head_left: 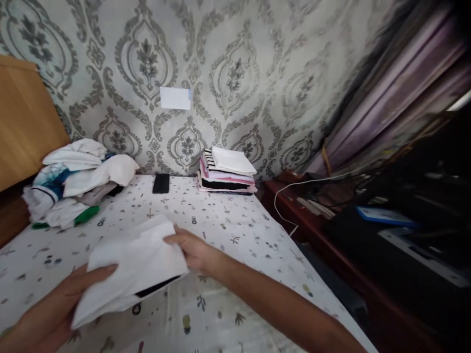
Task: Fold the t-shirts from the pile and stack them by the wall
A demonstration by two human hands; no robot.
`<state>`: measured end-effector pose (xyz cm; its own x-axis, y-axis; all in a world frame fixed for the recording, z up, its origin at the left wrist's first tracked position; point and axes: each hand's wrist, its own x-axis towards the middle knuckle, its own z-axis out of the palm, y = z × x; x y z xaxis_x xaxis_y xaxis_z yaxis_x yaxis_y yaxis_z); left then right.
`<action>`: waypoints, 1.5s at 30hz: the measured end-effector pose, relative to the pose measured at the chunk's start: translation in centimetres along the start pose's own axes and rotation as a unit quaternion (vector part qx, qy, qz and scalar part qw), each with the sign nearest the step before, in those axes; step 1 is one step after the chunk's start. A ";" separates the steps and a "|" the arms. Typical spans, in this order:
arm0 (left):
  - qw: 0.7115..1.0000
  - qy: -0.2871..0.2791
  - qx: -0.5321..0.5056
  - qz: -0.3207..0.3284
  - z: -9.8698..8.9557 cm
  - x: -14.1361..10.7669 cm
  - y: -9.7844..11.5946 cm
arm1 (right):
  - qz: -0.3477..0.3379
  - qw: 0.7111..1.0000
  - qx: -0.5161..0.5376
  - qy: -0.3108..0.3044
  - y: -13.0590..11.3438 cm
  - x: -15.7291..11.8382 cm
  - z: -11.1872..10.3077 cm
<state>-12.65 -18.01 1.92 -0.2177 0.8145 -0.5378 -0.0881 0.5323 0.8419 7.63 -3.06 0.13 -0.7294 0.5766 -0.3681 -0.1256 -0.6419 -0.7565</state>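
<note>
A folded white garment [136, 262] with a black patch along its lower edge is held between my two hands, over the near part of the bed. My left hand [69, 299] grips its left side, thumb lying on top and fingers underneath. At the right edge, my right hand [189, 247] pinches the cloth, its thumb on top. What kind of garment it is, I cannot tell. Toward the wall sits a stack of folded clothes [228, 174], with a white piece uppermost. On the left lies a loose heap of unfolded clothes [83, 179], mostly white with blue and green parts.
A black phone [161, 183] lies on the patterned bedsheet [221, 235] near the wall. A white paper [175, 98] is on the wallpaper. Wooden furniture [29, 117] stands at left. Along the right are a dark red ledge [312, 230], a white cable [312, 181] and a purple curtain [386, 103].
</note>
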 end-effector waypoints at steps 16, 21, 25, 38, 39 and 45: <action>0.906 -0.335 0.217 0.136 16.7 5.6 2.7 | -0.036 0.973 0.017 0.227 -5.2 -12.0 -19.8; 0.885 -0.008 0.388 0.256 14.9 15.9 7.4 | -0.105 0.936 0.121 0.312 -0.9 -14.4 -15.3; 0.891 -0.028 0.400 0.214 15.9 19.0 7.8 | -0.094 0.938 0.005 0.334 1.4 -15.3 -12.3; 0.915 -0.336 0.090 0.205 14.2 14.0 6.0 | -0.237 0.892 -0.203 0.328 1.0 -17.0 -11.1; 0.919 -0.329 0.074 0.206 14.3 13.8 5.9 | -0.250 0.886 -0.212 0.327 0.3 -17.1 -11.2; 0.917 -0.224 -0.026 0.330 17.5 14.4 11.3 | -0.349 0.842 -0.243 0.333 -7.7 -16.0 -14.5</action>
<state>0.24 3.79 2.87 0.1794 0.9744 0.1358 -0.1303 -0.1133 0.9850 29.96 0.00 4.02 -0.0328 0.9869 0.1578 0.0408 0.1590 -0.9864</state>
